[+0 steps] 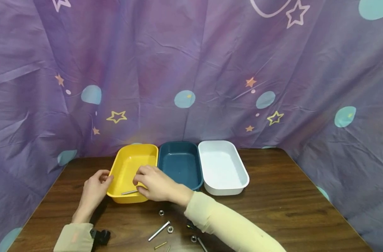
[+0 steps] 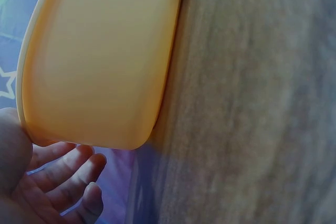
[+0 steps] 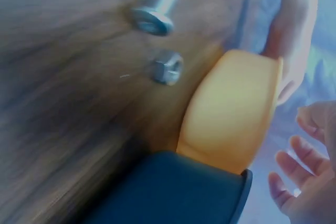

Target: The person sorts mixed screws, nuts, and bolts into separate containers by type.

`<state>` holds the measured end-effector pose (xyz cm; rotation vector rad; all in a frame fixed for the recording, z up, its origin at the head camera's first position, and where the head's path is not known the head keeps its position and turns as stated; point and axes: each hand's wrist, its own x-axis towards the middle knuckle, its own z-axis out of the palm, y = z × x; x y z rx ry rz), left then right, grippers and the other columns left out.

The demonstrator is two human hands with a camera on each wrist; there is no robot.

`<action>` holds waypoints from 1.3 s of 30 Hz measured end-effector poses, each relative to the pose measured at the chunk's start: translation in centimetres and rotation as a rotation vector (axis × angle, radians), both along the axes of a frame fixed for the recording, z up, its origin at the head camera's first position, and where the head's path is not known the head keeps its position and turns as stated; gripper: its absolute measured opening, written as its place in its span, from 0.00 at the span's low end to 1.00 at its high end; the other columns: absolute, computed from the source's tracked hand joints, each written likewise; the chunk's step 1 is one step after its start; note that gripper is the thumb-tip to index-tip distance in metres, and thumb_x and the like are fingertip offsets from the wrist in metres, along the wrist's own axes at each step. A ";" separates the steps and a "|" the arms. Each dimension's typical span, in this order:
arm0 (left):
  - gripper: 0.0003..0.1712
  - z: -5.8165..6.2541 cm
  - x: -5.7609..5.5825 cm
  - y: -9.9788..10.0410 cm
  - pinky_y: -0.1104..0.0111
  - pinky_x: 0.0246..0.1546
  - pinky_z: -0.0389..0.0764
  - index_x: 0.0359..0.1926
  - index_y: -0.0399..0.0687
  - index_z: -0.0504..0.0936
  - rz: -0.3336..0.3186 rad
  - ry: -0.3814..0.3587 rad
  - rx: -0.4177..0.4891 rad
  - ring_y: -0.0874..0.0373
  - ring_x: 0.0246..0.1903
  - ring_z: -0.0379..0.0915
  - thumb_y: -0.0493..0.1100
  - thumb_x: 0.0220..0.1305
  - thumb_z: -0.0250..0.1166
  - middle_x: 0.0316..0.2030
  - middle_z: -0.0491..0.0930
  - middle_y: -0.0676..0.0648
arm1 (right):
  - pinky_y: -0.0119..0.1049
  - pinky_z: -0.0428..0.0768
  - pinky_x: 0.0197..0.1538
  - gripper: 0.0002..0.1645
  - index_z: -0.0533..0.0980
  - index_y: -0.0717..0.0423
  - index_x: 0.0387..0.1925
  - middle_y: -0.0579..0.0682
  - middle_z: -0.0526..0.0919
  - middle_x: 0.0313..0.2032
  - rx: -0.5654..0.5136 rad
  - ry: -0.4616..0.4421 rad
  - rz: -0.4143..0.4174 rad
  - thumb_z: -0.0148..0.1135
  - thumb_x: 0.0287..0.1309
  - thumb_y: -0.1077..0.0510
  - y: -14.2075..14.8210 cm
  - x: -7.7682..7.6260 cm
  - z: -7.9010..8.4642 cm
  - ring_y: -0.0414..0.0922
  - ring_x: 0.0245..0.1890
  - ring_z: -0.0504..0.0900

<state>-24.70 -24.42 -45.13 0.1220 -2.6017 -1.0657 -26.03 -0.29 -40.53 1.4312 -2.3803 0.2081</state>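
My left hand (image 1: pixel 95 191) holds the left rim of the yellow tray (image 1: pixel 133 200), its thumb over the rim. In the left wrist view its fingers (image 2: pixel 73 174) curve at the tray's outer side. Over the front right part of the same tray is my right hand (image 1: pixel 155 183). Its fingers (image 3: pixel 294 169) are loosely bent and apart in the right wrist view, with nothing seen between them. A silver metal rod or bolt (image 1: pixel 129 192) lies inside the tray near the front, its right end hidden behind the right hand.
Beside the yellow tray stand a dark blue tray (image 1: pixel 180 164) and a white tray (image 1: pixel 223 168). In front lie a silver bolt (image 1: pixel 159 231), hex nuts (image 1: pixel 161 212), a brass-coloured screw (image 1: pixel 160 245) and another bolt (image 1: pixel 202 244), partly cut off. A purple patterned curtain (image 1: pixel 185 70) hangs behind the table.
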 end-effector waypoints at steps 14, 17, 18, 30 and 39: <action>0.18 0.2 0.0 -0.2 0.60 0.33 0.74 0.51 0.32 0.77 -0.016 0.012 -0.007 0.44 0.36 0.77 0.43 0.68 0.60 0.38 0.81 0.35 | 0.31 0.67 0.42 0.06 0.80 0.45 0.39 0.42 0.74 0.43 0.052 0.014 0.133 0.64 0.58 0.54 7.2 4.1 -2.0 0.39 0.44 0.72; 0.18 0.2 0.0 -0.2 0.61 0.33 0.74 0.51 0.33 0.77 -0.013 0.007 -0.009 0.45 0.36 0.76 0.44 0.68 0.60 0.38 0.81 0.36 | 0.31 0.67 0.42 0.07 0.80 0.46 0.40 0.42 0.74 0.43 0.046 -0.009 0.126 0.64 0.58 0.54 8.3 4.4 -2.5 0.39 0.44 0.72; 0.18 0.1 0.0 -0.2 0.61 0.33 0.74 0.51 0.33 0.77 -0.011 0.007 -0.010 0.45 0.36 0.76 0.43 0.68 0.60 0.38 0.81 0.36 | 0.30 0.67 0.42 0.07 0.80 0.46 0.40 0.42 0.74 0.43 0.046 -0.017 0.123 0.64 0.58 0.54 8.6 4.5 -2.6 0.39 0.43 0.72; 0.19 0.2 -0.1 -0.2 0.61 0.34 0.74 0.52 0.33 0.76 -0.008 -0.017 0.001 0.44 0.37 0.76 0.44 0.69 0.59 0.39 0.81 0.34 | 0.22 0.69 0.47 0.08 0.80 0.50 0.41 0.39 0.77 0.41 -0.028 -0.426 0.145 0.65 0.60 0.56 9.3 5.3 -3.2 0.35 0.42 0.75; 0.19 0.1 -0.1 -0.2 0.58 0.36 0.74 0.52 0.33 0.77 -0.017 -0.008 -0.007 0.43 0.39 0.77 0.45 0.69 0.59 0.40 0.81 0.34 | 0.18 0.67 0.40 0.11 0.80 0.49 0.39 0.40 0.76 0.36 0.001 -0.530 0.072 0.70 0.52 0.58 8.4 5.5 -3.9 0.33 0.35 0.73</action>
